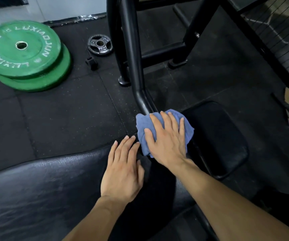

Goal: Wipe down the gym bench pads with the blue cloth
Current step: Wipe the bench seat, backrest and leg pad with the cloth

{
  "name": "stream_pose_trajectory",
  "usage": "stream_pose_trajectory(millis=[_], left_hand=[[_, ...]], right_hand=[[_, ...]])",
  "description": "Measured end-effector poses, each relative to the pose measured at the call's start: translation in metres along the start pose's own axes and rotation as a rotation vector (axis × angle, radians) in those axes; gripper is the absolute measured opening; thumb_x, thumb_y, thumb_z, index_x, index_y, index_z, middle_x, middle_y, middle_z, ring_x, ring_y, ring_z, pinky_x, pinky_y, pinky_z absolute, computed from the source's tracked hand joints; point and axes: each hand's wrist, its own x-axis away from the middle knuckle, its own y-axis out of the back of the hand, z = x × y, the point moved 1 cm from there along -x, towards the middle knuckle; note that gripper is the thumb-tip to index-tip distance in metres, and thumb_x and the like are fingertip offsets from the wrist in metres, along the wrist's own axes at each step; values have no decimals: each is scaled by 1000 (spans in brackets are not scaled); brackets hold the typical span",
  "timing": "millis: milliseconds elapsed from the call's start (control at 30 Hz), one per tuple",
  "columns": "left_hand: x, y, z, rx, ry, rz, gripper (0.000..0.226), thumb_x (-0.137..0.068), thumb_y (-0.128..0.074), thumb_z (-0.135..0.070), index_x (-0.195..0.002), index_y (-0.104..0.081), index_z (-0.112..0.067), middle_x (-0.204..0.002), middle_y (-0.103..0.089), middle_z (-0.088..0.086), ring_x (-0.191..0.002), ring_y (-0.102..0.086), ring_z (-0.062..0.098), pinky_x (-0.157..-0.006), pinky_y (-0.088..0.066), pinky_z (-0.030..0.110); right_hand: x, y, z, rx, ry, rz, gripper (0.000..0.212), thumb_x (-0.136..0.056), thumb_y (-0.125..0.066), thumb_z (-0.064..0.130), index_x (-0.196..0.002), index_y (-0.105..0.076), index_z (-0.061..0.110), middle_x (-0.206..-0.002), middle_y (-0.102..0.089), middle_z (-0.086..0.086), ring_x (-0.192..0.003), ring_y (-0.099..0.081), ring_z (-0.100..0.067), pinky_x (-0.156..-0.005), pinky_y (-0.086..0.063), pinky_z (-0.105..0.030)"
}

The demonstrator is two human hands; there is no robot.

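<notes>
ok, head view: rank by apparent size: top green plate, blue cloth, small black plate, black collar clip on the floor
Largest to smallest:
1. top green plate
2. blue cloth, partly hidden under the right hand, so its full extent is unsure
3. small black plate
4. black collar clip

The cloth lies nearer the camera than the others.

Hands and cloth at the black padded bench

The right hand (168, 140) presses flat on a crumpled blue cloth (142, 122) beside the small black seat pad (223, 136); the left hand (122, 169) rests spread on the large glossy pad (44, 188) nearer the camera.
</notes>
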Motion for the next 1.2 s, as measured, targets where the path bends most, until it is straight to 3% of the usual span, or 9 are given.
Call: stream_pose_trajectory(millis=[333, 533, 733, 1000, 1200], left_hand=[[1, 1, -3, 9, 11, -34, 55, -98, -36, -28, -145, -50, -4, -158, -44, 9, -154, -31, 24, -128, -21, 49], [3, 3, -5, 20, 10, -46, 54, -99, -35, -27, -146, -48, -5, -157, -44, 9, -154, -30, 25, -128, -19, 48], [3, 4, -6, 20, 8, -34, 53, -99, -38, -26, -147, -46, -3, -159, -41, 12, -155, -28, 26, -129, -15, 48], [5, 18, 10, 150, -37, 45, 52, -102, -47, -17, -152, -43, -5, -164, -35, 9, -157, -22, 22, -131, -5, 37], [38, 44, 72, -19, -140, 50, 53, -102, -38, -26, -151, -45, -8, -161, -40, 8, -154, -31, 23, -129, -18, 49]], right_hand=[[81, -10, -17, 34, -74, -54, 66, -104, -27, 54, -165, -15, 33, -174, -9, -12, -161, -2, -34, -124, -15, -66], [166, -17, -17, 38, -272, -65, 67, -102, -33, 53, -164, -23, 29, -174, -11, -12, -161, -5, -34, -122, -21, -66], [208, -28, 24, -44, -445, -52, 71, -100, -38, 56, -164, -23, 30, -174, -11, -12, -161, -6, -35, -121, -27, -66], [181, -27, 37, 4, -492, -60, 65, -105, -20, 59, -164, -19, 31, -173, -11, -15, -161, -3, -34, -123, -13, -69], [110, -17, 39, -23, -545, -33, 64, -102, -9, 52, -164, -10, 36, -174, -4, -13, -161, 5, -34, -124, -6, -68]])
